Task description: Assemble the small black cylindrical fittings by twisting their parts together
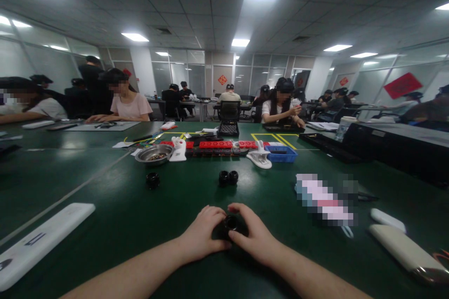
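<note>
Near the front of the green table (pixel 126 238), a small glossy black ring-shaped part (pixel 230 222) is between my two hands. My left hand (pixel 201 233) curls round its left side, the thumb in front and the fingers behind. From the right, my right hand (pixel 256 236) grips it with thumb and forefinger. The fingers partly cover the part, so its exact kind is unclear. Farther out stand two similar black round parts (pixel 228 178) side by side, and a single black part (pixel 152 180) sits off to the left.
Across the middle lie a metal bowl (pixel 154 154) with small pieces, a red-and-black strip (pixel 215 145), white clamps (pixel 259 155) and a blue tray (pixel 281 154). A long white case (pixel 45 245) is at left; a beige object (pixel 407 252) at right. Several people sit beyond.
</note>
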The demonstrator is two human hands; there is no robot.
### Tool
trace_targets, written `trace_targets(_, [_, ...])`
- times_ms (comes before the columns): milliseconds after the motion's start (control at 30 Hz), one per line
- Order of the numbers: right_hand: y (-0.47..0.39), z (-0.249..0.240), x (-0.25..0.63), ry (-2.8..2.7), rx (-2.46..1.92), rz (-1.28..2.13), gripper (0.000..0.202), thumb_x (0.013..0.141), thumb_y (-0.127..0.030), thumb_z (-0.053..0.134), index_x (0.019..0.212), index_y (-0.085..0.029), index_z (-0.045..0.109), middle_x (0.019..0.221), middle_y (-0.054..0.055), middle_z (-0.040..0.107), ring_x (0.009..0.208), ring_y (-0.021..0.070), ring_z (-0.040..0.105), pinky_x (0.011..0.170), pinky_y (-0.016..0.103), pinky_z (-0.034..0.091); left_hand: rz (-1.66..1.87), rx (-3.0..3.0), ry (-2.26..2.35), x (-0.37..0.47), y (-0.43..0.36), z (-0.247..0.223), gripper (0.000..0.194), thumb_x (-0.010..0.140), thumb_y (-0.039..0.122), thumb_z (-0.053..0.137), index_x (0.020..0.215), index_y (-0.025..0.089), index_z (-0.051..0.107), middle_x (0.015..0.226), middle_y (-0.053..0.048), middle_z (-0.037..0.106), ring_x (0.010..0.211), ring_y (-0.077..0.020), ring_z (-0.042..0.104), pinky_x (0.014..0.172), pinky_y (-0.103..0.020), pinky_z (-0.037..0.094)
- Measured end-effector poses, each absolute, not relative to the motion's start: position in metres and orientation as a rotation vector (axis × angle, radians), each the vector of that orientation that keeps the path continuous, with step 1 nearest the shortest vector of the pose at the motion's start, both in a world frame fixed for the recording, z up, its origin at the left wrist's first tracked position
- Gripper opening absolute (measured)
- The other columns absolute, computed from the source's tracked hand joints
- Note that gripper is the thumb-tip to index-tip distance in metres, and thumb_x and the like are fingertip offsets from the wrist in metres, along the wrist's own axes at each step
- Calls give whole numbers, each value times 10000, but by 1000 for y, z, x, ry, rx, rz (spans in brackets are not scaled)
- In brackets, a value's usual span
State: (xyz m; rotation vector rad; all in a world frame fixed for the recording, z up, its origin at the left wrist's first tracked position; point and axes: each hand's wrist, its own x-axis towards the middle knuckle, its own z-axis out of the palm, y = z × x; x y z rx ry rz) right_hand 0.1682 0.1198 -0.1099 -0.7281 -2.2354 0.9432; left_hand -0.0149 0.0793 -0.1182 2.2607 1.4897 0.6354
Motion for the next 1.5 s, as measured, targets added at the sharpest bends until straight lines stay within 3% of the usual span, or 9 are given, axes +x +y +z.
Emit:
trace_targets(200, [122, -109, 167, -2237, -812, 870, 261, 656, -180, 618, 897, -173, 519, 897, 45, 534, 865, 206, 508, 780, 349, 417, 623, 2231, 1493, -15, 80, -117, 410, 604, 369, 706, 958, 217, 568, 1046, -36, 522, 988, -236, 453, 958, -417, 267])
trace_targets(300, [125, -111, 169, -2287, -621, 929, 301, 696, -125, 542, 989, -194, 543, 997, 53, 531, 969, 202, 491, 871, 357, 382, 622, 2237, 1482, -17, 80, -118, 454, 611, 398, 697, 1004, 221, 552, 1057, -38, 518, 998, -238, 448, 956, -419, 273])
trace_targets(467, [125, -117, 170, -2248, -660, 1004, 498, 696, -146, 557, 1174, -190, 424, 1188, 94, 470, 1104, 233, 428, 955, 412, 313, 625, 2255, 1476, -16, 80, -118, 408, 611, 373, 702, 958, 213, 559, 1062, -35, 520, 1000, -233, 450, 949, -404, 283])
trace_targets(667, [122, -109, 167, -2240, -780, 898, 271, 677, -192, 616, 932, -177, 525, 925, 48, 544, 891, 206, 514, 807, 355, 419, 625, 2248, 1491, -15, 79, -118, 395, 623, 381, 688, 957, 214, 562, 1034, -36, 523, 977, -233, 454, 920, -392, 311])
trace_targets(767, [122, -107, 168, -2285, -633, 925, 302, 704, -129, 561, 999, -191, 544, 1021, 60, 532, 991, 206, 486, 887, 365, 378, 624, 2257, 1490, -16, 79, -119, 441, 620, 398, 690, 997, 216, 549, 1054, -41, 519, 986, -236, 449, 934, -402, 297])
trace_targets(900, [121, -110, 169, -2265, -670, 1002, 467, 700, -147, 572, 1149, -183, 449, 1170, 94, 481, 1096, 231, 434, 954, 411, 323, 640, 2276, 1489, -15, 80, -119, 377, 624, 366, 689, 942, 208, 562, 1050, -41, 526, 981, -234, 455, 927, -398, 299])
trace_targets(1167, [125, -112, 167, -2238, -764, 901, 259, 689, -204, 606, 933, -173, 524, 919, 48, 541, 873, 198, 515, 795, 349, 425, 648, 2251, 1480, -17, 81, -120, 428, 597, 372, 710, 966, 216, 558, 1042, -32, 523, 979, -234, 453, 928, -399, 301])
trace_targets(1367, [126, -114, 170, -2279, -607, 1023, 409, 733, -144, 519, 1139, -182, 480, 1170, 86, 485, 1107, 218, 430, 966, 389, 311, 626, 2257, 1480, -18, 82, -123, 442, 614, 420, 688, 979, 212, 551, 1079, -41, 513, 1002, -246, 446, 930, -411, 300])
trace_targets(1500, [123, -116, 171, -2243, -715, 1034, 483, 724, -188, 568, 1180, -175, 411, 1196, 99, 468, 1107, 228, 429, 960, 403, 314, 635, 2266, 1487, -18, 81, -123, 400, 617, 399, 690, 948, 216, 562, 1065, -33, 519, 1003, -241, 451, 949, -412, 276])
